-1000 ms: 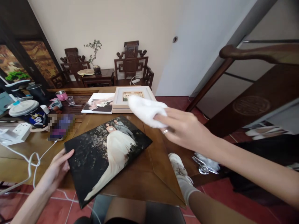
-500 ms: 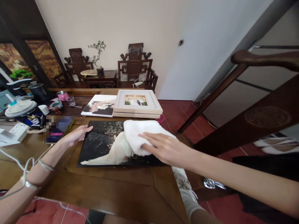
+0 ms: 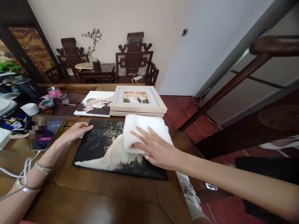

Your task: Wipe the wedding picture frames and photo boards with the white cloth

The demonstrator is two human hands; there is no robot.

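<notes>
wooden table [image 3: 98, 199] | framed photo [image 3: 137, 100] behind | right hand [image 3: 155, 149] fingers spread, pressing towel [image 3: 144, 127] | left hand [image 3: 74, 132] flat on print [image 3: 102, 146]

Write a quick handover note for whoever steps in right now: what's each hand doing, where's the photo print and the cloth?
Left hand: flat on the dark photo print's far-left corner, steadying it.
Right hand: pressed flat on the white cloth, which lies on the print's right half.
Print lies flat on the wooden table, just in front of the framed photo.
Done: cloth is on the print.
Left: the print's left half is uncovered by the cloth.
</notes>
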